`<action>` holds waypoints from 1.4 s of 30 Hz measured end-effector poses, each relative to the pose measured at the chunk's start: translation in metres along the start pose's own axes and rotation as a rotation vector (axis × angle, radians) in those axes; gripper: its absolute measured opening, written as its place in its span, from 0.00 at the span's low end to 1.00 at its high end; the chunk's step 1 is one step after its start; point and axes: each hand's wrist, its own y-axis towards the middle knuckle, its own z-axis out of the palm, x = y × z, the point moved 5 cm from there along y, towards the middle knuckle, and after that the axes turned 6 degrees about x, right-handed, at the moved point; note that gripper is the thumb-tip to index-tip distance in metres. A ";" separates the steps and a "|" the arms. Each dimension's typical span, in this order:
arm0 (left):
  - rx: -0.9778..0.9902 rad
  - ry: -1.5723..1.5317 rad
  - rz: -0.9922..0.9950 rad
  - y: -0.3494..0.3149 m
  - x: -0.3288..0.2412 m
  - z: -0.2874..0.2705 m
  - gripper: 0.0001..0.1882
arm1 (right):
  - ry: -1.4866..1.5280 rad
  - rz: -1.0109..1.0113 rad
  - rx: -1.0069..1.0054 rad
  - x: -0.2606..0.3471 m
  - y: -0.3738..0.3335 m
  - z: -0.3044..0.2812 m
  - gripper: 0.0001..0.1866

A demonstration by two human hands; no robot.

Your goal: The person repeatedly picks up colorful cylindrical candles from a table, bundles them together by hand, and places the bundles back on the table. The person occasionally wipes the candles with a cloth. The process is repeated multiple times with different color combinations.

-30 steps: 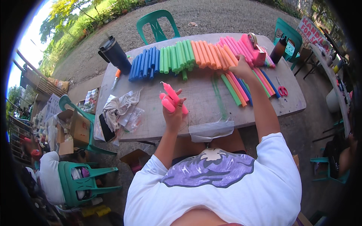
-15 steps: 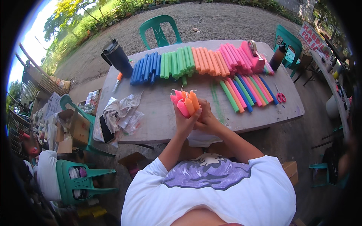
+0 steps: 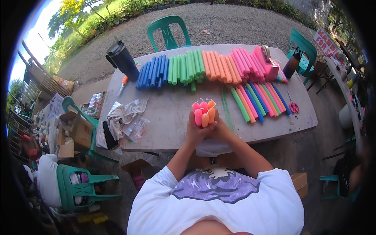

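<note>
Both my hands are wrapped round a bundle of pink and orange candles (image 3: 205,120), held upright over the near edge of the table with the white wicks on top. My left hand (image 3: 195,129) closes on the bundle from the left, and my right hand (image 3: 221,128) from the right. Most of the candles' length is hidden by my fingers. Beyond them lie piles of blue candles (image 3: 150,73), green candles (image 3: 183,68), orange candles (image 3: 220,66) and pink candles (image 3: 245,62). A row of mixed-colour candles (image 3: 260,102) lies nearer, to the right of my hands.
On the table (image 3: 168,117) stand a dark tumbler (image 3: 124,58), a pink tape dispenser (image 3: 269,67) and a brown bottle (image 3: 292,64). Red-handled scissors (image 3: 293,107) lie at right. A crumpled cloth (image 3: 124,115), a phone (image 3: 110,135) and an orange-handled knife (image 3: 123,83) lie at left. Green chairs (image 3: 169,33) surround it.
My hands have shifted slightly, and the candle bundle now stands more upright with its tops closer together. The candles on the table have not moved.
</note>
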 end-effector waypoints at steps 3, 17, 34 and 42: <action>0.000 0.023 0.081 -0.002 -0.004 0.002 0.38 | 0.112 -0.002 -0.075 -0.008 -0.001 0.002 0.45; 0.020 0.016 0.010 -0.005 0.002 -0.004 0.42 | 0.145 0.090 -0.026 0.015 -0.006 -0.008 0.38; 0.024 0.039 0.065 -0.002 0.001 -0.004 0.47 | 0.162 0.123 -0.004 0.013 -0.006 -0.007 0.41; 0.053 0.035 0.040 -0.002 0.002 -0.004 0.50 | 0.196 0.110 -0.006 0.018 -0.006 -0.008 0.40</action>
